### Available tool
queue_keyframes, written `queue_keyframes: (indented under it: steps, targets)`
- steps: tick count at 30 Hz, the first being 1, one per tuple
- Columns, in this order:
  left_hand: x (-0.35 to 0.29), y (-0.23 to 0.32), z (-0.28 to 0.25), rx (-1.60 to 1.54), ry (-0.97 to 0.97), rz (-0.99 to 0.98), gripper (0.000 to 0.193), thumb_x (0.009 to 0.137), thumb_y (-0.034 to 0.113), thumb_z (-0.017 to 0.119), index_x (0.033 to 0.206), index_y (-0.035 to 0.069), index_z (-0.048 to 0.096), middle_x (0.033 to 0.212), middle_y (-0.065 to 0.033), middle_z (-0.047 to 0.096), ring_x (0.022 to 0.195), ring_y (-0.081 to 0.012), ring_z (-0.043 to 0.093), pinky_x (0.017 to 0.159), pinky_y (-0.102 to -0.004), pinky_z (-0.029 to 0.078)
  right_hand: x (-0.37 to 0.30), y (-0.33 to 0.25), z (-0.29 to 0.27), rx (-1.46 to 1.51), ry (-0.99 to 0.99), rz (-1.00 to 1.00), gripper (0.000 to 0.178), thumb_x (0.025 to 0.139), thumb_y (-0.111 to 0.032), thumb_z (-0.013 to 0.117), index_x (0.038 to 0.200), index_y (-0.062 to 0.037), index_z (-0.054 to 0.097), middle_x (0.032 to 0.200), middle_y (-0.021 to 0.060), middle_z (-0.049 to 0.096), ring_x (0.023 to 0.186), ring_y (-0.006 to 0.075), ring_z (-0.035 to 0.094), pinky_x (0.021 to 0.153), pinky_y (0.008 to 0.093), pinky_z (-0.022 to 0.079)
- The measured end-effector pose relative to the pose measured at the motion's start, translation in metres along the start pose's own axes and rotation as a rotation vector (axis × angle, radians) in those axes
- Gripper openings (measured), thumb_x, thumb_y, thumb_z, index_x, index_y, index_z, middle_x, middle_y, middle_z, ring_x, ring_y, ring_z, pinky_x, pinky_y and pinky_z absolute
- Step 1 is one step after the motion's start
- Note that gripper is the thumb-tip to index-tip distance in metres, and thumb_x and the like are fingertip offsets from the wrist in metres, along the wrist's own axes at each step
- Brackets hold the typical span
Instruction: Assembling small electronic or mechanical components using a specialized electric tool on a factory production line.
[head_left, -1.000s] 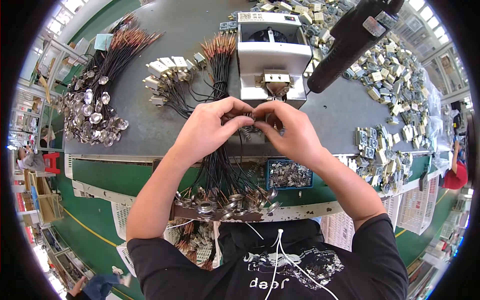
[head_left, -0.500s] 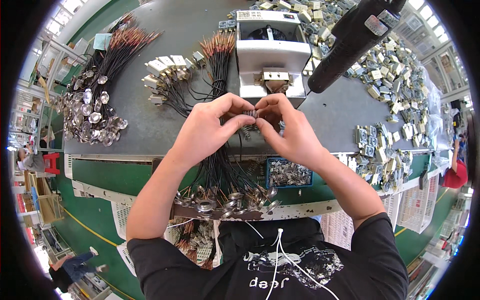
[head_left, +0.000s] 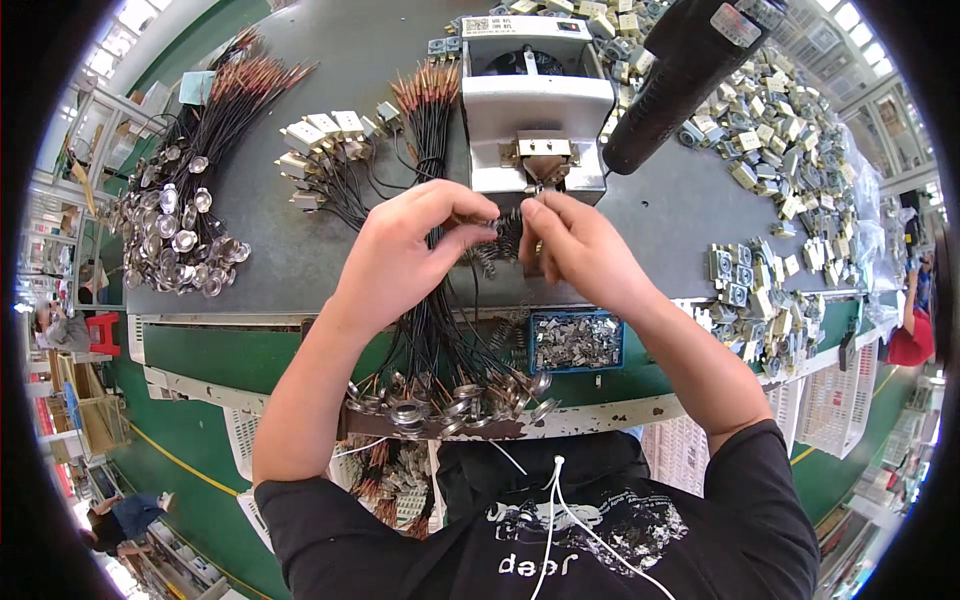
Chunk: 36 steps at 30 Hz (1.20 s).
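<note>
My left hand [head_left: 415,240] is closed in a pinch on a small metal coil spring [head_left: 492,226], only part of which shows between its fingertips. My right hand [head_left: 580,245] has its thumb and forefinger pressed together just below the front of the silver bench machine [head_left: 540,105]; whatever it may hold is too small or hidden. More loose coil springs [head_left: 486,264] lie on the dark bench under and between the hands. A bundle of black wires [head_left: 428,285] with copper-coloured ends passes beneath my left hand, and round metal cups [head_left: 408,412] hang at its near end.
A blue tray [head_left: 577,341] of small metal pieces sits by the bench's near edge. Heaps of cream and grey blocks [head_left: 765,150] cover the right side. A black powered screwdriver [head_left: 665,95] hangs at upper right. Another wire bundle with metal cups [head_left: 180,225] lies at left.
My hands have drawn apart from where their fingertips met on the springs. The right one has turned at the wrist and now pinches near the machine's front. The view has shifted slightly.
</note>
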<state>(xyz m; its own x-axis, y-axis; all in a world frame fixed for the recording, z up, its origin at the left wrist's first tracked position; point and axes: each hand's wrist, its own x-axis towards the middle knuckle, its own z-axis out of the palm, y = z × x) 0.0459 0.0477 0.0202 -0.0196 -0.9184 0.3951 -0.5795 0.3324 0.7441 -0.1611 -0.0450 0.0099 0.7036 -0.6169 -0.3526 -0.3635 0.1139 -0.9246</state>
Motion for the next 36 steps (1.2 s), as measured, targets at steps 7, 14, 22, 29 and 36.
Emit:
queue_keyframes:
  steps: [7, 14, 22, 29, 36]
  targets:
    - [0.005, 0.012, 0.003, -0.100, -0.136, -0.331, 0.023, 0.091, 0.008, 0.076, 0.111, -0.002, 0.072, 0.096, -0.0081, 0.077, 0.085, -0.0122, 0.071, 0.080, -0.0280, 0.056, 0.003, 0.020, 0.011, -0.555, 0.334, -0.807, 0.031, 0.091, -0.002, 0.074, 0.119, -0.0050, 0.062, 0.098, 0.0105, 0.069, 0.075, 0.0187, 0.066, 0.068, 0.0302, 0.053]
    - [0.004, 0.014, -0.002, -0.045, -0.173, -0.286, 0.025, 0.091, 0.007, 0.076, 0.114, -0.001, 0.072, 0.100, -0.0108, 0.078, 0.086, -0.0139, 0.072, 0.080, -0.0288, 0.057, -0.005, 0.011, 0.012, -0.448, 0.270, -0.684, 0.022, 0.094, -0.004, 0.070, 0.114, -0.0036, 0.060, 0.093, 0.0102, 0.066, 0.074, 0.0213, 0.064, 0.070, 0.0326, 0.052]
    - [0.000, 0.008, -0.002, 0.191, -0.112, -0.034, 0.020, 0.090, 0.004, 0.075, 0.110, 0.001, 0.073, 0.102, -0.0110, 0.077, 0.087, -0.0158, 0.073, 0.082, -0.0296, 0.057, -0.004, 0.011, 0.008, -0.453, 0.243, -0.415, 0.018, 0.097, -0.008, 0.068, 0.112, -0.0032, 0.059, 0.093, 0.0097, 0.067, 0.070, 0.0208, 0.060, 0.070, 0.0344, 0.052]
    - [0.005, 0.012, -0.004, -0.166, -0.115, -0.289, 0.031, 0.096, 0.003, 0.068, 0.126, 0.001, 0.062, 0.103, -0.0136, 0.078, 0.092, -0.0161, 0.076, 0.081, -0.0287, 0.059, 0.004, 0.007, 0.013, -0.587, 0.343, -0.869, 0.022, 0.090, -0.002, 0.075, 0.111, -0.0036, 0.068, 0.097, 0.0083, 0.069, 0.074, 0.0191, 0.066, 0.067, 0.0314, 0.052]
    - [0.006, 0.018, -0.012, -0.102, -0.192, -0.283, 0.029, 0.092, 0.000, 0.071, 0.121, 0.003, 0.069, 0.108, -0.0129, 0.076, 0.097, -0.0175, 0.074, 0.087, -0.0292, 0.057, -0.005, 0.001, 0.005, -0.157, 0.198, -0.365, 0.015, 0.100, -0.011, 0.068, 0.112, -0.0018, 0.067, 0.089, 0.0057, 0.071, 0.072, 0.0084, 0.060, 0.067, 0.0279, 0.051]
